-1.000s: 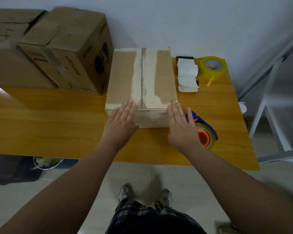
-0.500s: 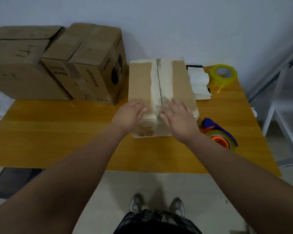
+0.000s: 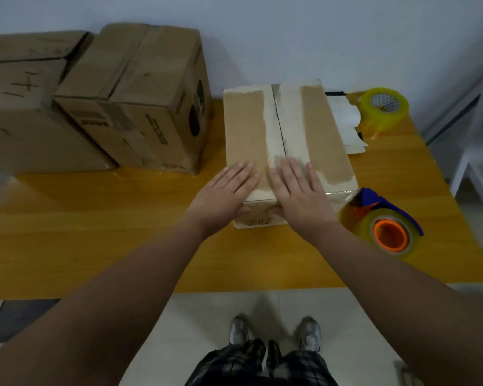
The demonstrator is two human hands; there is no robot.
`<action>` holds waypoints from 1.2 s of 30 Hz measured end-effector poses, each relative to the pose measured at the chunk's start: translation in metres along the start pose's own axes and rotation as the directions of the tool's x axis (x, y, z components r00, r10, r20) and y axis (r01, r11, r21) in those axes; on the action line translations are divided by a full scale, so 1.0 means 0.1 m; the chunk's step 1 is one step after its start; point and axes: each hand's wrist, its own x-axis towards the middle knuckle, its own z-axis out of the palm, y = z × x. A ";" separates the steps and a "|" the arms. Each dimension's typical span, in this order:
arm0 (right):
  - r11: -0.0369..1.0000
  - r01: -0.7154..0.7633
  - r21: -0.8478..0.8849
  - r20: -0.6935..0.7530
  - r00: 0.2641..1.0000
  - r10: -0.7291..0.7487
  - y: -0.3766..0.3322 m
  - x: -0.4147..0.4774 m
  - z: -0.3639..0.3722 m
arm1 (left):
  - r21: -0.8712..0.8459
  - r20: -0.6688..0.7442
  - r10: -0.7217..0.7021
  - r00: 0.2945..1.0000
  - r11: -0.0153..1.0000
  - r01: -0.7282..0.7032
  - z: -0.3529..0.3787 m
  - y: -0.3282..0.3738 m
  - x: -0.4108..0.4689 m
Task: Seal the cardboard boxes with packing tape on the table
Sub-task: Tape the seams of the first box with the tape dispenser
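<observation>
A small cardboard box (image 3: 313, 126) lies on the wooden table (image 3: 95, 232), its two top flaps meeting at a dark centre seam. My left hand (image 3: 223, 195) lies flat on the near end of the left flap, fingers spread. My right hand (image 3: 299, 193) lies flat beside it over the seam and right flap. Both thumbs wrap over the box's near top edge. A tape dispenser (image 3: 388, 227) with a blue frame, orange core and clear tape sits on the table just right of my right wrist.
Two large cardboard boxes (image 3: 140, 98) (image 3: 25, 107) stand at the back left of the table. A yellow-tinted tape roll (image 3: 385, 105) and a white folded sheet (image 3: 349, 126) lie behind the small box at the right. A white metal frame (image 3: 474, 162) stands beyond the table's right edge.
My hands moved from the box's near corners inward and up onto its top, and now lie flatter with fingers spread along the centre seam. The camera view shifted left and closer.
</observation>
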 end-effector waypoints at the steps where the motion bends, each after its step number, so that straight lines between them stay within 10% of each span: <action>1: 1.000 -0.004 -0.008 0.014 1.000 0.004 -0.01 0.00 -0.01 | 0.014 0.010 0.004 1.000 1.000 -0.004 -0.01 -0.01 0.01; 31: 0.962 0.150 0.229 0.011 0.988 -0.156 1.25 -0.25 0.32 | 0.027 0.027 -0.053 0.998 0.998 0.052 -0.16 0.92 0.81; 36: 0.830 0.136 0.541 -0.058 0.991 -0.125 1.36 -0.28 0.28 | 0.018 0.056 -0.061 0.997 0.998 0.060 -0.21 0.96 0.80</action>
